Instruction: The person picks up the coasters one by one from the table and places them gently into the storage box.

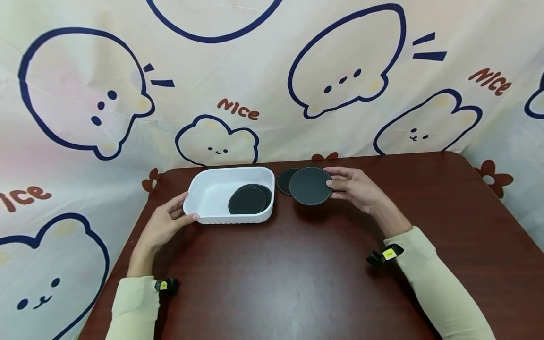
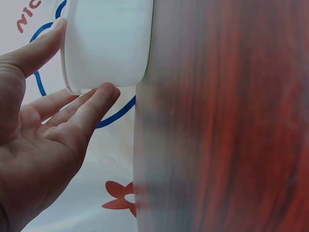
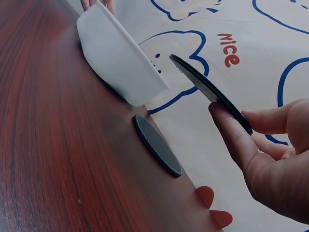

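A white rectangular container (image 1: 233,219) with rounded corners stands on the table, with black round coasters (image 1: 247,200) overlapping inside at its right end. My left hand (image 1: 163,223) holds the container's left end, thumb at the front corner and fingers along the side. Between thumb and fingers, my right hand (image 1: 356,190) pinches a black round coaster by its right edge, raised above the table. Its stitched edge shows in the head view, and the right wrist view has it tilted. Another black coaster (image 3: 157,146) lies on the table just right of the container, partly hidden in the head view.
The dark red-brown table (image 1: 289,278) has its back edge close behind the container. A cloth with cartoon drawings (image 1: 272,85) hangs behind the table and at its sides. Each sleeve carries a small black strapped device near the wrist, such as the right one (image 1: 386,255).
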Motion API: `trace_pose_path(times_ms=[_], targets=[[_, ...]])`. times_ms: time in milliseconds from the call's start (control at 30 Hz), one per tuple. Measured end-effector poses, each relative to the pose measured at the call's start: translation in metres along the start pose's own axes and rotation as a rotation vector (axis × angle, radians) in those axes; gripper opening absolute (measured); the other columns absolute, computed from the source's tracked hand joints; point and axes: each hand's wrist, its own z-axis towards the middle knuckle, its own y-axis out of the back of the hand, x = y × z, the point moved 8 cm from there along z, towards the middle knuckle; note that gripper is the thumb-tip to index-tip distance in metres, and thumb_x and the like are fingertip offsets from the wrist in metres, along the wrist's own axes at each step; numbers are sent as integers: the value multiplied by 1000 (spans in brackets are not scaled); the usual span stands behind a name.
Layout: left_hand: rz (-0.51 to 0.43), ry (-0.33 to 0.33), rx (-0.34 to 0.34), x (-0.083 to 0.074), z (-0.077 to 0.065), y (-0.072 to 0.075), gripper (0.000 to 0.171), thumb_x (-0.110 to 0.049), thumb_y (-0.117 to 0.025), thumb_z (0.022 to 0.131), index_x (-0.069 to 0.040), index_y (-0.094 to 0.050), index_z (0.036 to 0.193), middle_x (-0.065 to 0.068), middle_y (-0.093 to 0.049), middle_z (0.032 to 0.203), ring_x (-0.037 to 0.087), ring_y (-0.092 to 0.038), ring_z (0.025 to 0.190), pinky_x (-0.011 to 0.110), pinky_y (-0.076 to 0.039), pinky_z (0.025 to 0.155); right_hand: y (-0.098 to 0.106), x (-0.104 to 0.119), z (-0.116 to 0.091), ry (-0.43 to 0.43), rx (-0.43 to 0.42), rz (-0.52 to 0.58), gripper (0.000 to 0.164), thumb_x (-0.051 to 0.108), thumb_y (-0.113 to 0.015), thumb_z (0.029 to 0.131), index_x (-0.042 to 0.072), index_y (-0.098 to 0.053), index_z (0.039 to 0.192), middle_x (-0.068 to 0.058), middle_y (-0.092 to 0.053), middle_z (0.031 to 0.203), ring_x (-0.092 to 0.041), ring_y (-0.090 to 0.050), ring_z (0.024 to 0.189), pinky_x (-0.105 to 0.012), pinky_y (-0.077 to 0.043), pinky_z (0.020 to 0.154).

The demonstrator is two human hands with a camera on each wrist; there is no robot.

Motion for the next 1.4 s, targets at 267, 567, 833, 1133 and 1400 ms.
trace_pose_path(times_ms=[267, 567, 833, 1133, 1400], targets=[[6, 5, 5, -1, 1, 0, 94, -39, -79, 100, -11, -26, 172, 27, -40, 169, 46, -52, 148, 45, -51, 109, -11, 3, 3, 13, 2, 38, 57, 0, -61, 107, 0, -43, 162, -7, -71, 135, -8, -78, 100, -27, -65, 88], [-17, 22, 4, 7, -1, 0, 94, -36, -79, 100, -11, -25, 172, 28, -38, 170, 48, -50, 150, 16, -55, 98, -25, 9, 7, 16, -8, 43, 55, 2, -59, 108, 2, -45, 161, -26, -55, 158, -8, -78, 99, -24, -65, 87], [-9, 8, 7, 6, 2, -2, 94, -37, -79, 99, -11, -25, 172, 27, -39, 170, 48, -49, 150, 19, -56, 99, -50, 9, 16, 8, 4, 83, 54, 1, -60, 108, 3, -48, 160, -24, -58, 156, -8, -78, 99, -25, -65, 86], [-2, -5, 2, 1, 3, -3, 92, -34, -79, 100, -11, -27, 171, 27, -40, 169, 47, -51, 148, 39, -52, 107, -80, 7, 30, 18, 31, 156, 53, -1, -60, 107, 3, -50, 159, -20, -65, 140, -11, -78, 96, -24, -65, 85], [-2, -5, -4, 0, 1, -1, 92, -35, -79, 99, -9, -27, 171, 28, -40, 169, 47, -52, 148, 39, -52, 107, -97, 0, 41, 4, 41, 187, 52, 1, -60, 107, 4, -51, 158, -25, -59, 153, -12, -78, 99, -26, -65, 88]])
